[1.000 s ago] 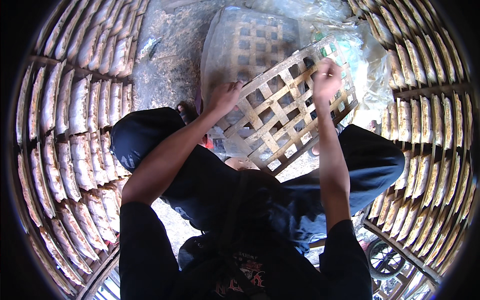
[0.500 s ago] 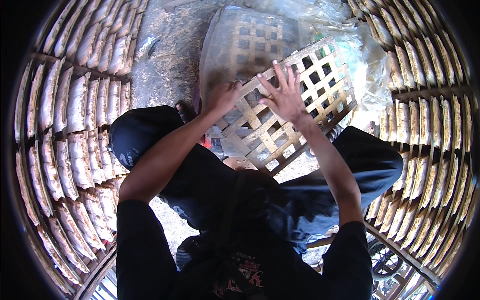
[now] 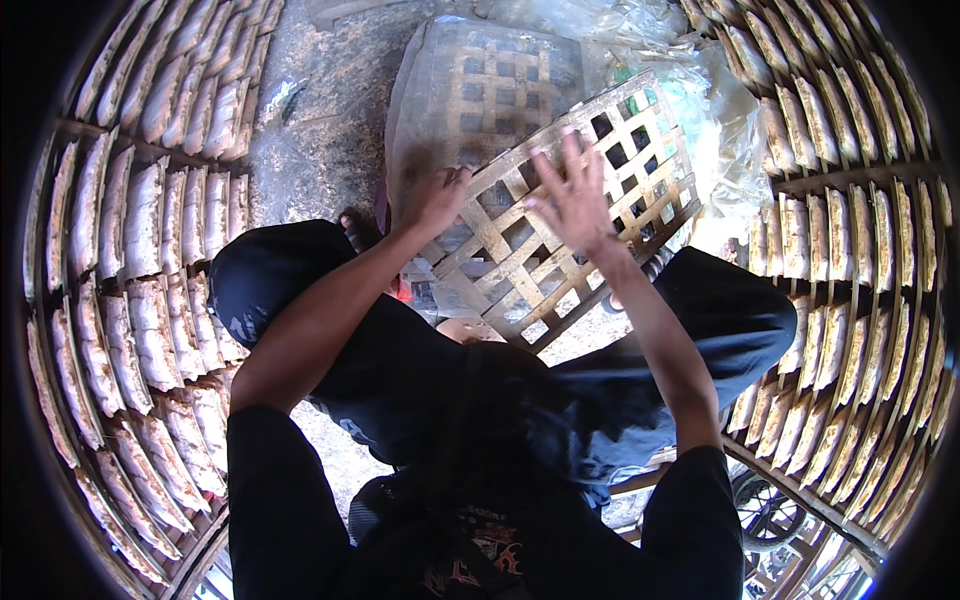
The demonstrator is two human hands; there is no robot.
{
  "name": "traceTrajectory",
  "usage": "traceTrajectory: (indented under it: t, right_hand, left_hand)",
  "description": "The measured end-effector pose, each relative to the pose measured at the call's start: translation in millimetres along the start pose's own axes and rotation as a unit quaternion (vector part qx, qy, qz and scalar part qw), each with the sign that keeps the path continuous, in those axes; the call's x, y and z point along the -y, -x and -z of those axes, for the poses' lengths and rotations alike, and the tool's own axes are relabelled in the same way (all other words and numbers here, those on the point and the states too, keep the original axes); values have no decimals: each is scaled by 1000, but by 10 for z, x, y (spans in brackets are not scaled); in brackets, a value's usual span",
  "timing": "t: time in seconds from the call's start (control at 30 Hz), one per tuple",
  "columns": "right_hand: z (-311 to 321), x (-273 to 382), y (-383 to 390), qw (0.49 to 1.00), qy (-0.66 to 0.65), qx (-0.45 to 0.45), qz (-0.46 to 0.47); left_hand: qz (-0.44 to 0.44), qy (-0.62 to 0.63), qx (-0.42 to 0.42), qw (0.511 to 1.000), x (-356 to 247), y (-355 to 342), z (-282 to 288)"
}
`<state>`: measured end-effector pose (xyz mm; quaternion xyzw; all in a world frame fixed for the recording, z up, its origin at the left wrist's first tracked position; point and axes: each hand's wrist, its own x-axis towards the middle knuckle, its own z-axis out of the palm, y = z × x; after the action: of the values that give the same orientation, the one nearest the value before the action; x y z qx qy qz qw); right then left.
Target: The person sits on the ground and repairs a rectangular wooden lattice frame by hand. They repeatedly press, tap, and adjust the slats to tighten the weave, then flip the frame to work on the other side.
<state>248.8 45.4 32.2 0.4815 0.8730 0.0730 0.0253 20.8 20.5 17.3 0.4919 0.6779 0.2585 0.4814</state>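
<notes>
A woven bamboo lattice tray (image 3: pixel 640 190) lies tilted across my knees. My left hand (image 3: pixel 432 200) grips its left edge. My right hand (image 3: pixel 575 195) lies flat on the lattice near its middle, fingers spread apart and holding nothing. Behind it stands a second lattice tray (image 3: pixel 480 85) under a clear plastic sheet.
Racks of pale oblong crackers (image 3: pixel 150 230) curve round my left side, and more racks of crackers (image 3: pixel 850 220) round my right. Crumpled clear plastic bags (image 3: pixel 730 150) lie at the upper right. Bare concrete ground (image 3: pixel 320 110) shows at the upper left. A small wheel (image 3: pixel 765 515) sits lower right.
My right hand has moved left from the tray's right edge to its middle and spread its fingers. The tray has shifted slightly. My left hand stayed on the left edge.
</notes>
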Motion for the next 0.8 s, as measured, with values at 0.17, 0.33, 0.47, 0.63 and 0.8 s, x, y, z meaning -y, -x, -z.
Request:
traceTrajectory:
  t: [0.17, 0.33, 0.47, 0.63, 0.8]
  right_hand:
    - [-124, -182, -68, 992, 48, 112, -21]
    - [-523, -481, 138, 922, -133, -95, -352]
    - [-251, -148, 87, 962, -140, -101, -212]
    - [-481, -71, -100, 913, -251, -159, -280]
    - [-313, 14, -286, 813, -368, -160, -422]
  left_hand:
    - [14, 1, -1, 1000, 27, 15, 8]
    - [19, -13, 7, 1000, -83, 35, 35]
    - [16, -9, 1, 1000, 0, 2, 19]
    - [23, -20, 1, 1000, -75, 12, 7]
    - [10, -31, -8, 999, -62, 13, 17]
